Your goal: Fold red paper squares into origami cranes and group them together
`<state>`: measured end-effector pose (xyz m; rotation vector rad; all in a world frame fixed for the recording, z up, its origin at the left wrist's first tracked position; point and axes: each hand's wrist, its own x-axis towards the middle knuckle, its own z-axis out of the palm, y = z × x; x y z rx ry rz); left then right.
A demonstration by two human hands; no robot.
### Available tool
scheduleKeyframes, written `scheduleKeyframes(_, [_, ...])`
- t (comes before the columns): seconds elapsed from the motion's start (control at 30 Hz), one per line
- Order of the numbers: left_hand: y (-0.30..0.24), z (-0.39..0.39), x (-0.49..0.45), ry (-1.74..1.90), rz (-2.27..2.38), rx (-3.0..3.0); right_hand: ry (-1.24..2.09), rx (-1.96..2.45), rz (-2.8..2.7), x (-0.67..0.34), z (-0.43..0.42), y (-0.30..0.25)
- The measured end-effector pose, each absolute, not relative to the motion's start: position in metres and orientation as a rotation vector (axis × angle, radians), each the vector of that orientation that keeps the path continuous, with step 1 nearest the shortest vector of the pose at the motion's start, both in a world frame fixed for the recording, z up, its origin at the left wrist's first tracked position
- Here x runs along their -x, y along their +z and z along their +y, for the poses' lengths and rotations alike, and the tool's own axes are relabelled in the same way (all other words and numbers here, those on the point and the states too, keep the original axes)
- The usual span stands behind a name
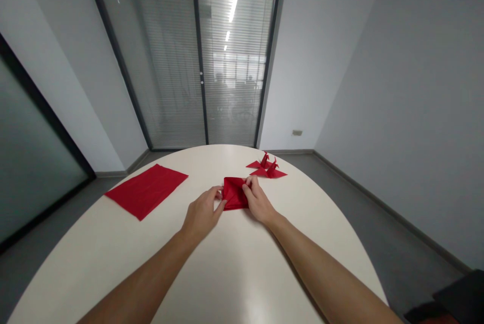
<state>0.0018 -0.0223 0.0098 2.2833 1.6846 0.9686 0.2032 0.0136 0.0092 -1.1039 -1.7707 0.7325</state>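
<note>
A folded piece of red paper [234, 194], roughly square with creases across its face, is between my two hands over the middle of the table. My left hand [204, 210] pinches its left edge, the thumb at the lower left corner and the fingers curled by the side. On the opposite edge, my right hand [257, 200] grips the paper with the thumb on top and the fingers bent behind it. The paper's underside is hidden from me.
Red sheets [147, 192], flat and unfolded, lie on the left of the round white table [212, 273]. Two red paper cranes [270, 168] stand close together at the far right. Past the table's rim are a glass door [170, 61] with blinds and grey walls. A dark object [461, 296] shows at lower right.
</note>
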Motion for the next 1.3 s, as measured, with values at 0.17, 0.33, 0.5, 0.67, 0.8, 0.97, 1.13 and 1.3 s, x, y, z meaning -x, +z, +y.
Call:
scheduleKeyframes(0.17, [0.006,-0.015,0.001,1.109,1.744,-2.045,0.750,1.034,-1.849,-0.204,0.012,0.010])
scheduleKeyframes(0.33, [0.001,-0.009,0.006,1.205,1.620,-2.201,0.805,0.963,-1.944,-0.204,0.009,0.012])
scheduleKeyframes(0.5, [0.006,-0.011,0.005,1.082,1.633,-2.242,0.806,0.946,-1.968,-0.203,0.007,0.013])
scheduleKeyframes(0.67, [0.012,-0.015,0.003,1.087,1.704,-2.184,0.726,1.036,-1.965,-0.204,0.009,0.011])
scheduleKeyframes(0.8, [0.012,-0.017,0.002,1.081,1.701,-2.181,0.707,1.039,-1.954,-0.205,0.016,0.003])
scheduleKeyframes(0.97, [0.010,-0.017,0.001,1.098,1.787,-2.160,0.653,1.084,-1.994,-0.203,0.019,0.001])
scheduleKeyframes(1.13, [0.008,-0.015,0.001,1.141,1.787,-2.094,0.596,1.157,-1.963,-0.202,0.016,0.007])
scheduleKeyframes(1.3, [0.008,-0.014,0.002,1.201,1.581,-2.047,0.623,1.173,-1.943,-0.204,0.017,0.007])
